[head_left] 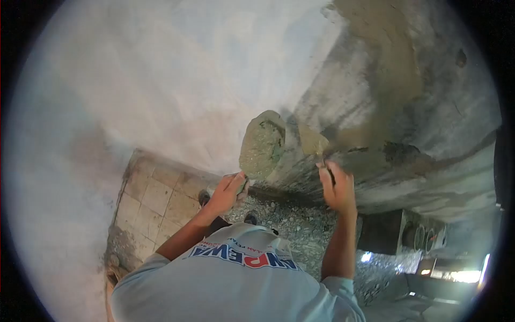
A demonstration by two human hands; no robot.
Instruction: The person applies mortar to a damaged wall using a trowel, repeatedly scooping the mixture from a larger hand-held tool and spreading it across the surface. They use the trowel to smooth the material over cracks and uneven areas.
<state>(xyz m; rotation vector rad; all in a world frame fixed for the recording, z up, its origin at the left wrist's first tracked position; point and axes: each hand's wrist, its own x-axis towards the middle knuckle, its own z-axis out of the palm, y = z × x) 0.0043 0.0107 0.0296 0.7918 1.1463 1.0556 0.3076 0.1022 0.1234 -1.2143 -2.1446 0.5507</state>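
My left hand [228, 194] is closed on the near edge of a roundish mortar hawk [245, 140], held out in front of the wall. A rough heap of wet grey-green mortar [266, 147] covers most of it. To the right, my right hand [339, 188] is wrapped round the handle of a trowel [313, 140]. The trowel's blade is smeared with mortar and overlaps the wall in this view, a short way right of the hawk.
The wall [343, 91] is pale on the left, with a darker damp mortar band [394, 64] at upper right. Below lie floor tiles [153, 201] at left and loose rubble [300, 222] around my feet. A dark box-like block [383, 231] with round openings stands at lower right.
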